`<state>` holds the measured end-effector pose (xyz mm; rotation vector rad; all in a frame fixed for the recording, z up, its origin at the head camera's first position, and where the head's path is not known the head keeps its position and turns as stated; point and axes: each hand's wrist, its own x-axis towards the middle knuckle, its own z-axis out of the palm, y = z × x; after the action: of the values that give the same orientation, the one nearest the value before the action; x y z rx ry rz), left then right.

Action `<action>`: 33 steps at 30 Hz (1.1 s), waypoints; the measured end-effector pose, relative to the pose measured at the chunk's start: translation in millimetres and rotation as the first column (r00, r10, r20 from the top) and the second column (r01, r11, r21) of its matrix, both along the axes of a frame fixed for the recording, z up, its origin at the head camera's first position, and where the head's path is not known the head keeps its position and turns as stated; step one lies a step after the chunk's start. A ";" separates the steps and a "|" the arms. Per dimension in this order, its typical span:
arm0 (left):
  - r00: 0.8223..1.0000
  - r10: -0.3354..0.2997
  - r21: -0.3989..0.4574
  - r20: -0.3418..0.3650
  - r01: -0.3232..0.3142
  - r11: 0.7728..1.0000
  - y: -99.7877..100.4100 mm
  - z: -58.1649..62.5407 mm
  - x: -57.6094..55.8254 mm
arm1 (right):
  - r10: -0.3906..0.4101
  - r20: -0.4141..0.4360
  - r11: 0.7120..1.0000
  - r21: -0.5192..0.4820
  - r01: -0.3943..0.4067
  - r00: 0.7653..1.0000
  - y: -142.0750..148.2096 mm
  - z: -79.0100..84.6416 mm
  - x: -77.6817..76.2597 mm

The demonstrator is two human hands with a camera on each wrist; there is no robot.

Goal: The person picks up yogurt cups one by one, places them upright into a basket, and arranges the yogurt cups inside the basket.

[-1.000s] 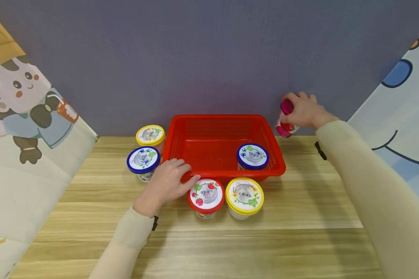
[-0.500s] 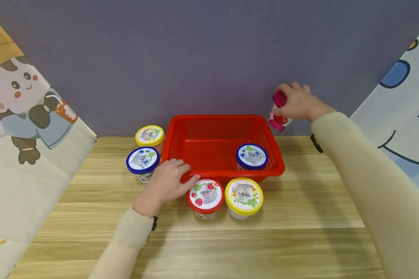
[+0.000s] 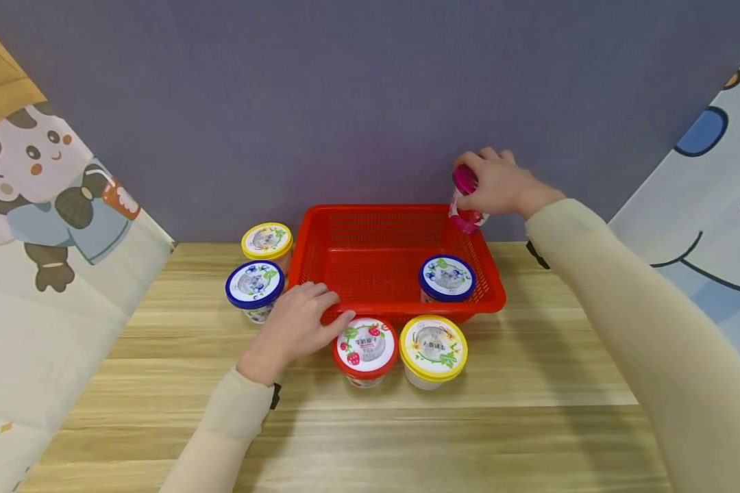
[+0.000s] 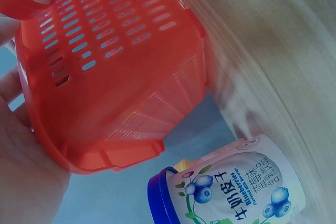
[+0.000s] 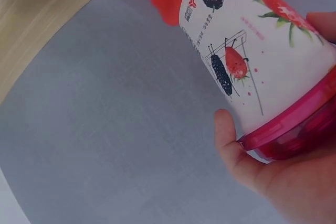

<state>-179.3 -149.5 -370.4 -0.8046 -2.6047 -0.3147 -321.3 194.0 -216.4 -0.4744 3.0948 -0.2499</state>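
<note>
My right hand (image 3: 495, 183) grips a pink-lidded yogurt cup (image 3: 464, 200) by its lid end, tilted, over the back right corner of the red plastic basket (image 3: 370, 307). The right wrist view shows strawberries and mulberries printed on this cup (image 5: 247, 51). At the basket's front left corner, my left hand (image 3: 299, 322) holds the rim, fingers over the edge; the left wrist view shows the fingers (image 4: 10, 85) partly behind the basket wall. Inside the basket at the right stands a blue-lidded cup (image 3: 447, 277).
In front of the basket stand a red-lidded cup (image 3: 365, 348) and a yellow-lidded cup (image 3: 434, 348). Left of it are another blue-lidded cup (image 3: 255, 284) and a yellow-lidded one (image 3: 267, 241). A grey panel (image 3: 370, 103) rises behind the wooden table (image 3: 469, 438).
My right hand has carried the pink-lidded cup up and leftward, from right of the basket to above its back right corner. The left hand stays at the rim.
</note>
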 end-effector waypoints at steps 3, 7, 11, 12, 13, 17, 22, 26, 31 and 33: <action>1.000 0.005 -0.003 0.007 -0.005 1.000 0.4 0.5 -0.1 | 0.013 0.002 1.000 0.004 -0.013 1.000 -4.1 -3.9 -1.5; 1.000 0.009 -0.004 0.010 -0.009 1.000 0.4 0.9 0.1 | 0.027 0.014 1.000 0.008 -0.027 1.000 -8.8 -9.0 -4.0; 1.000 0.006 -0.005 0.015 -0.006 1.000 0.6 1.6 -0.2 | 0.035 0.034 0.999 0.005 -0.035 0.999 -12.7 -12.5 -4.9; 1.000 0.006 -0.005 0.016 -0.006 1.000 0.6 1.7 -0.3 | 0.036 0.036 0.999 0.005 -0.036 0.999 -13.7 -13.4 -5.3; 1.000 0.006 -0.005 0.017 -0.006 1.000 0.6 1.7 -0.4 | 0.036 0.038 0.999 0.004 -0.036 0.999 -14.7 -14.6 -5.9; 1.000 0.005 -0.003 0.019 -0.005 1.000 0.3 1.2 -0.6 | 0.046 0.045 0.999 0.007 -0.047 0.998 -18.8 -20.7 -8.9; 1.000 0.001 -0.003 0.027 -0.001 1.000 0.2 1.7 0.1 | 0.056 0.052 0.998 0.013 -0.057 0.997 -20.5 -31.4 -11.0; 1.000 0.005 -0.006 0.030 -0.005 1.000 -0.1 1.7 0.6 | 0.065 0.054 0.998 0.004 -0.066 0.996 -20.5 -40.1 -11.5; 1.000 0.006 -0.005 0.023 -0.006 1.000 -1.3 0.9 0.3 | 0.099 0.033 0.995 0.005 -0.099 0.995 -20.7 -48.6 -12.7; 1.000 0.003 -0.003 0.016 -0.003 1.000 -1.8 0.9 0.3 | 0.118 0.029 0.993 0.008 -0.118 0.993 -21.8 -51.1 -12.8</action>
<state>-179.0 -151.3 -369.5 -0.8025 -2.6209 -0.3181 -334.1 172.2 -267.5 -0.6447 3.0250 -0.2377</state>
